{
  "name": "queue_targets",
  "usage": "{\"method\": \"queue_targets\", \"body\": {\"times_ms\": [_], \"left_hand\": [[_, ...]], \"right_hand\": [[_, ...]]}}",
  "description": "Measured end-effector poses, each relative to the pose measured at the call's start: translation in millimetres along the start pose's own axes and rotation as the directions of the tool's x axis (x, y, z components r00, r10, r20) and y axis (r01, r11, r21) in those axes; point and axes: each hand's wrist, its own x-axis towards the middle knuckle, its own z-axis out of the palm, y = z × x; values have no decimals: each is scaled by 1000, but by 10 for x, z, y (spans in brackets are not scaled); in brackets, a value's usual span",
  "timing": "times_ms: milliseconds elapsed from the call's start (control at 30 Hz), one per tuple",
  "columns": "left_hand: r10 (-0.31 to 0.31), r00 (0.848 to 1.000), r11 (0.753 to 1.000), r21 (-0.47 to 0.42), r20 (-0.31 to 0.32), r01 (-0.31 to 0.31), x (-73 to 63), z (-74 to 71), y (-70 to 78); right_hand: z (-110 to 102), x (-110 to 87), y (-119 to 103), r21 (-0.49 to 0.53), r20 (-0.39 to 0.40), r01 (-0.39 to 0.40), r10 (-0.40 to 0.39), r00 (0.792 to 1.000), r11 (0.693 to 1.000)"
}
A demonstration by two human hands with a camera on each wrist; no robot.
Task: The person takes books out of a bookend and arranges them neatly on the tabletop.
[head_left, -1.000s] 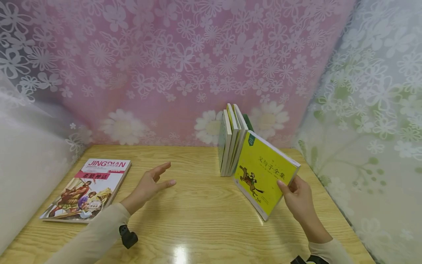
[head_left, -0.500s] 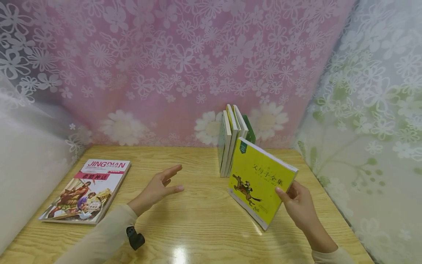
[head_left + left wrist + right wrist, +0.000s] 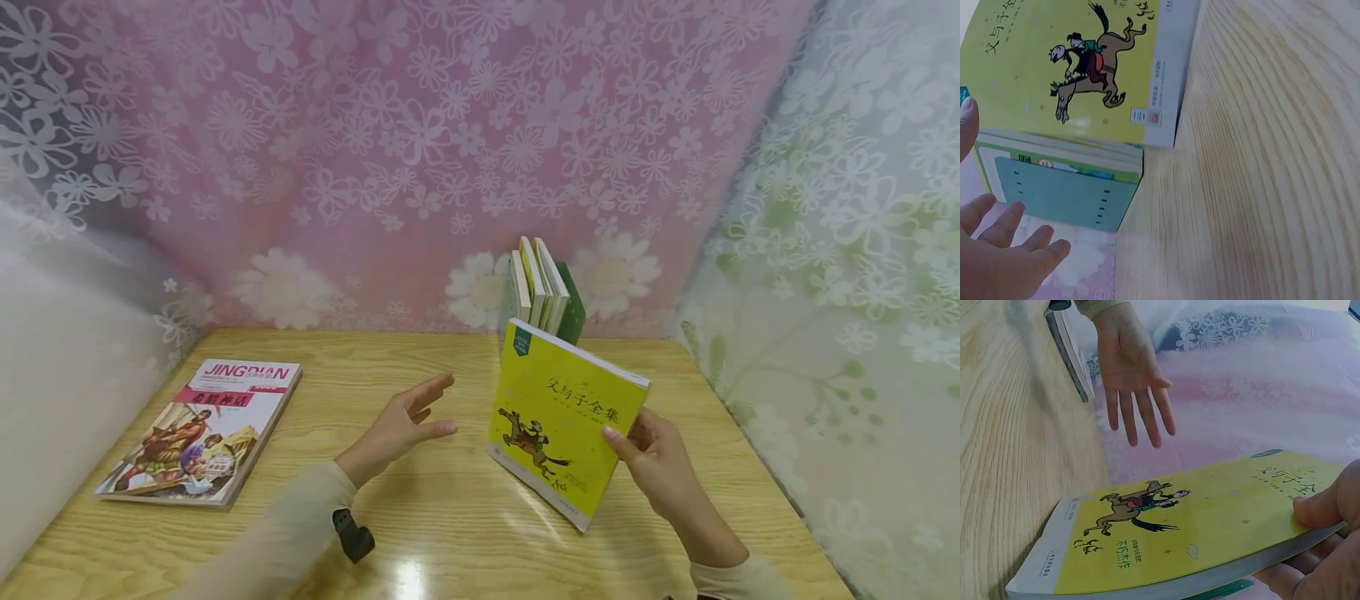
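Note:
My right hand [image 3: 663, 467] pinches a yellow book [image 3: 564, 417] by its right edge, thumb on the front cover and fingers behind. A horse and riders are printed on that cover, which is tilted and faces me. My left hand [image 3: 401, 425] is held out to the left of the book, fingers extended and holding nothing. In the right wrist view the left palm [image 3: 1132, 369] faces the yellow book [image 3: 1179, 531]. Behind the book, several upright books [image 3: 542, 283] stand in a green bookend [image 3: 573, 304]; their lower part is hidden in the head view.
A magazine-like book [image 3: 202, 433] with a pink and white cover lies flat at the left of the wooden table [image 3: 405, 525]. A pink floral curtain [image 3: 360, 167] hangs behind the table, and a pale one [image 3: 847, 275] on the right.
The yellow book has moved left and toward me in my right hand, away from the upright books. My left hand has moved right, closer to it.

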Motion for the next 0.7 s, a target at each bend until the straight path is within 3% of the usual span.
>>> {"method": "queue_targets", "body": {"times_ms": [300,567,700], "left_hand": [[-6,1000,996,-87,15,7,115,172,-16],[-108,994,989,-100,16,109,71,170,-94],[-129,991,988,-82,38,131,37,149,-137]], "right_hand": [[116,49,-13,102,96,14,-23,995,995],[274,101,-59,208,204,-12,-31,979,978],[332,135,-67,241,240,-26,-33,970,970]]}}
